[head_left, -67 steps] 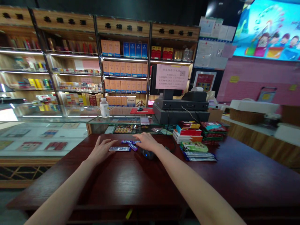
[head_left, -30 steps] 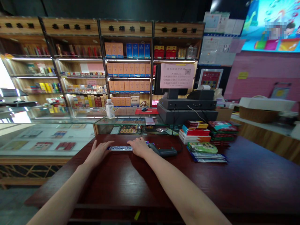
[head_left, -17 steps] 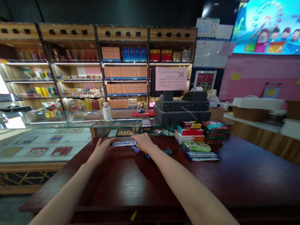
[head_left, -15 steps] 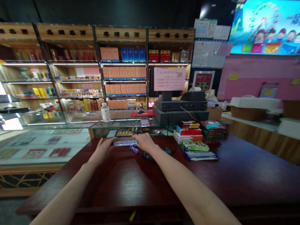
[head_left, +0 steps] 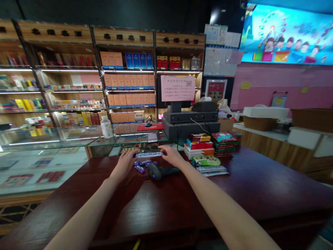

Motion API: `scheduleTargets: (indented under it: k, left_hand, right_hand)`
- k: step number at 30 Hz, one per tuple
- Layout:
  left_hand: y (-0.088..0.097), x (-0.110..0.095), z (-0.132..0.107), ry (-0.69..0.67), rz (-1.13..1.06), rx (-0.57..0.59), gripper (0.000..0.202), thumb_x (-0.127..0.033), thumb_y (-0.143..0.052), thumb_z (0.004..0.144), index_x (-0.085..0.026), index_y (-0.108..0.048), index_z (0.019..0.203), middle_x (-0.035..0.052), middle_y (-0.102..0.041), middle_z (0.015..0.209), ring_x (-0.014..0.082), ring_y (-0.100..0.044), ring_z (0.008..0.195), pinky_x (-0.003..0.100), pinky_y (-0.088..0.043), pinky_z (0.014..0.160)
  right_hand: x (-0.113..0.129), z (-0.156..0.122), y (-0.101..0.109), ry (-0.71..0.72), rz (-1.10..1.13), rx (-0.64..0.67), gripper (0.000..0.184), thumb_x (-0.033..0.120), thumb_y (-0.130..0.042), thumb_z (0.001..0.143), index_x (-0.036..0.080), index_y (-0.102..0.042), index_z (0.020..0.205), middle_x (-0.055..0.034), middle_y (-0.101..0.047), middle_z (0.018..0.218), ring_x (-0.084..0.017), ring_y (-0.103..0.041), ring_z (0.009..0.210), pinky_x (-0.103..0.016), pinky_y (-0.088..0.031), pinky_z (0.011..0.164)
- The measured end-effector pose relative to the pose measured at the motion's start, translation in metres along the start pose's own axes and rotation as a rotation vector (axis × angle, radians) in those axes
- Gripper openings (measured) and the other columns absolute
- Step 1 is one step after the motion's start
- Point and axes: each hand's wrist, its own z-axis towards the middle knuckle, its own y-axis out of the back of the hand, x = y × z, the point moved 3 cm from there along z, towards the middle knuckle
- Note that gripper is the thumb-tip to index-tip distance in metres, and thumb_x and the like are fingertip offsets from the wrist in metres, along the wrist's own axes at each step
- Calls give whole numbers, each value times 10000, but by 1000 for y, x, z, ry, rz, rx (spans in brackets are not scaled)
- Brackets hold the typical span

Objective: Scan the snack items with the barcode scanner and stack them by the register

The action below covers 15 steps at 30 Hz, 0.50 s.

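Note:
A long, narrow blue-and-white snack packet (head_left: 148, 155) is held level by its two ends above the far part of the dark wooden table. My left hand (head_left: 126, 162) is closed on its left end, and my right hand (head_left: 170, 155) grips the right end. Just below the packet, several small purple wrapped sweets (head_left: 139, 168) lie loose near my left fingers. A black handheld barcode scanner (head_left: 156, 172) rests on the table between my forearms, its handle running toward my right wrist.
To the right are a stack of small boxes (head_left: 199, 148), red-and-green packets (head_left: 225, 143), a green packet (head_left: 206, 160) and flat blue-silver packets (head_left: 213, 170). Behind stands a glass counter with a white bottle (head_left: 106, 127) and a cash register (head_left: 191, 121).
The long packet is now farther from the table's near edge, with both hands still at its ends. More purple sweets and the whole scanner have come into sight. The camera has turned right.

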Motion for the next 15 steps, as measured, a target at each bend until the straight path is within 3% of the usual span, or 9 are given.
scheduleTargets:
  k: [6,10,15]
  left_hand:
    - [-20,-19,15,-6,-189,-62,336,-321,-424,982,-232,-510,1294,73,-697,1207,213,-638,1153,456,-452,1068]
    - [-30,-32,22,63,-281,-85,345,-363,-435,976,-217,-531,1274,75,-724,1134,211,-671,1089,415,-496,1016]
    - [-32,-49,29,182,-283,-66,298,-385,-428,966,-242,-640,1118,34,-756,1061,209,-709,994,350,-536,925]
  right_hand:
    - [-32,-17,9,-69,192,-87,426,147,-600,829,230,-643,1244,-26,-753,1047,-191,-691,972,-321,-490,922]
    - [-50,-24,12,-114,290,-125,395,174,-601,836,206,-651,1227,-41,-757,1025,-194,-697,946,-343,-499,918]
    - [-67,-30,13,-177,350,-185,323,263,-604,854,219,-685,1164,-38,-750,984,-198,-688,917,-370,-495,916]
